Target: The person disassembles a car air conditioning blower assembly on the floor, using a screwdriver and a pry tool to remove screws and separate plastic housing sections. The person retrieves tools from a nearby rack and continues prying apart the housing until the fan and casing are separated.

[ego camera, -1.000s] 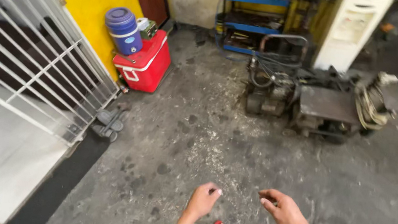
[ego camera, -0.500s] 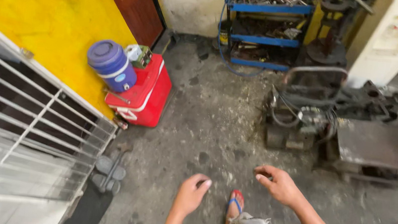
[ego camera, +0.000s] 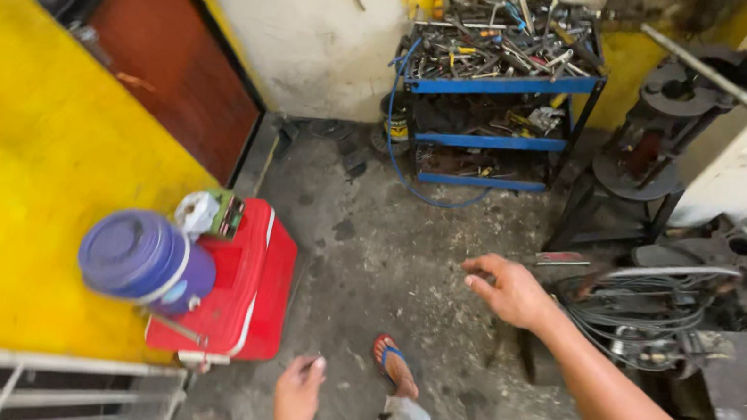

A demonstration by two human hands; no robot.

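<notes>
Right hand (ego camera: pixel 508 290) out ahead, fingers (ego camera: pixel 479 267) loosely curled and a little apart, gripping nothing. Left hand (ego camera: pixel 299 393) hangs low, fingers half bent, thumb near the forefinger, also bare. Between the two hands a foot in a red sandal (ego camera: pixel 394 365) treads the stained concrete floor (ego camera: pixel 389 240). Just left of the left hand sits a red cooler (ego camera: pixel 240 289) bearing a purple jug (ego camera: pixel 144 260). Beyond the right hand stands a blue tool rack (ego camera: pixel 495 111); a cable tangle (ego camera: pixel 641 309) lies to its right.

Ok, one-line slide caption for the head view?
Empty hands, left hand and right hand, over workshop floor between red cooler and blue tool shelf.
</notes>
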